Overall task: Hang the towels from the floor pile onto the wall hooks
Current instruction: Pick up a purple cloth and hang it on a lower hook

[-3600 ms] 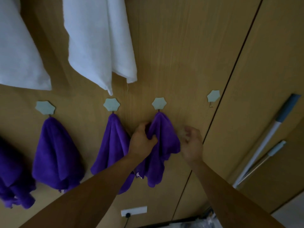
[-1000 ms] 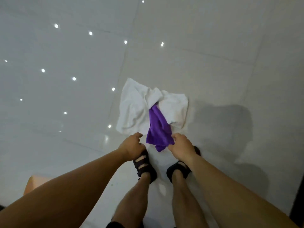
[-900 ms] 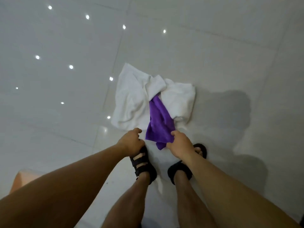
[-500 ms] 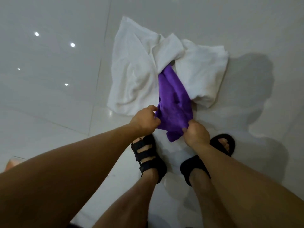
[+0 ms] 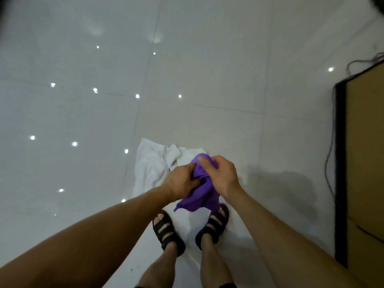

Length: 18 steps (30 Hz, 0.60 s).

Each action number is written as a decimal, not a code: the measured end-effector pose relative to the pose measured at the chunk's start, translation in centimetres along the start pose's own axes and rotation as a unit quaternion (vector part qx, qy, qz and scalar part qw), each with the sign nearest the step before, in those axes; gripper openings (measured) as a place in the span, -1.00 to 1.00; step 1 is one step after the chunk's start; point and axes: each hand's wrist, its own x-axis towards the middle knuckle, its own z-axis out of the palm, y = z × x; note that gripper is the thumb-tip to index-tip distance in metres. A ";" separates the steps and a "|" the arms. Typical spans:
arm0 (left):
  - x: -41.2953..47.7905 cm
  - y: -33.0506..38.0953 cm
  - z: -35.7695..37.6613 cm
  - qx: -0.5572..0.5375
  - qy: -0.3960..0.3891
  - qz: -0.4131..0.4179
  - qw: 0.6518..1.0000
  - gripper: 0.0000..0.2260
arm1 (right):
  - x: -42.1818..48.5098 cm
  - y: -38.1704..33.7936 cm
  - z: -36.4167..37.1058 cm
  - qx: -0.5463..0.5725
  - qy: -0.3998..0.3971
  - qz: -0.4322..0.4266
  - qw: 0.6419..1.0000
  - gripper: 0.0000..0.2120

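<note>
A purple towel (image 5: 199, 199) hangs bunched between both my hands, lifted off the floor above my feet. My left hand (image 5: 181, 183) grips its left side with the fingers closed into the cloth. My right hand (image 5: 221, 175) holds the top of the bundle from the right. Behind the hands a crumpled white towel (image 5: 151, 165) lies on the glossy white tile floor (image 5: 187, 80). The wall hooks are out of view.
My two feet in black strap sandals (image 5: 167, 232) stand just in front of the white towel. At the right edge rises a wooden panel (image 5: 365, 163) with a black base strip, and thin cables run along it. Ceiling lights reflect on the tiles.
Half a second ago the purple towel lay on the white one with my hands at its near end. Now both hands hold it bunched up off the floor, and the view has risen.
</note>
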 end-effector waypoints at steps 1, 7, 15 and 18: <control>-1.2 2.5 -1.5 -0.005 0.008 0.013 1.000 -0.91 | -1.2 -2.1 -2.5 0.001 -0.004 -0.003 1.000 -0.63; -7.8 16.2 -10.3 0.037 0.015 0.101 0.994 -0.84 | -8.5 -9.8 -17.4 -0.159 -0.031 -0.050 0.986 -0.37; -12.1 34.5 -12.5 0.009 -0.056 0.164 0.985 -0.86 | -16.8 -16.0 -27.6 -0.183 0.223 -0.154 0.945 -0.49; -14.8 40.1 -11.8 -0.098 -0.105 0.192 0.971 -0.75 | -20.9 -17.4 -28.2 -0.124 0.255 -0.226 0.932 -0.43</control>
